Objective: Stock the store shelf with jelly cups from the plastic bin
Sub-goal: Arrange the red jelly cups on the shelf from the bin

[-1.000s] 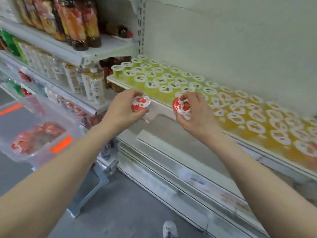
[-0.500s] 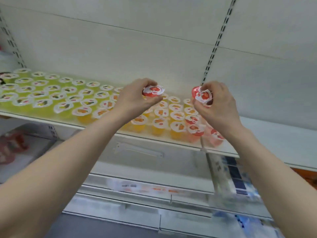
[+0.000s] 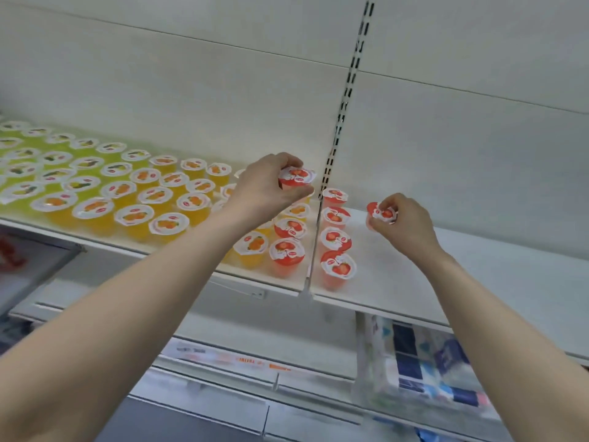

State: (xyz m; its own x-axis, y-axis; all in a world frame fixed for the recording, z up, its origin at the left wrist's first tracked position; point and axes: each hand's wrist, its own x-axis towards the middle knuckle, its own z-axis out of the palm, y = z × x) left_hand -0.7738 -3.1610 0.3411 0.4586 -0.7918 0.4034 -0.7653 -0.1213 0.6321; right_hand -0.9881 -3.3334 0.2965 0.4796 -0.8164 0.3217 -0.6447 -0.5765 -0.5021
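Note:
My left hand [image 3: 264, 189] grips a red strawberry jelly cup [image 3: 297, 177] above the back of the white shelf [image 3: 478, 282], just left of the shelf seam. My right hand [image 3: 404, 223] pinches a second red jelly cup [image 3: 381, 213] low over the bare shelf to the right of the seam. Several red cups [image 3: 338, 266] stand in two short columns on either side of the seam. Rows of orange cups [image 3: 156, 196] and green cups [image 3: 22, 154] fill the shelf to the left. The plastic bin is out of view.
A slotted upright rail [image 3: 347, 97] runs up the white back wall above the seam. To the right of the red cups the shelf is bare. Below it are lower shelves with price strips [image 3: 245, 360] and blue-patterned packets [image 3: 427, 362].
My view has swung right along the shelf. Both hands carried their red cups to the right; the right one has dropped low over the bare shelf, the left sits at the seam.

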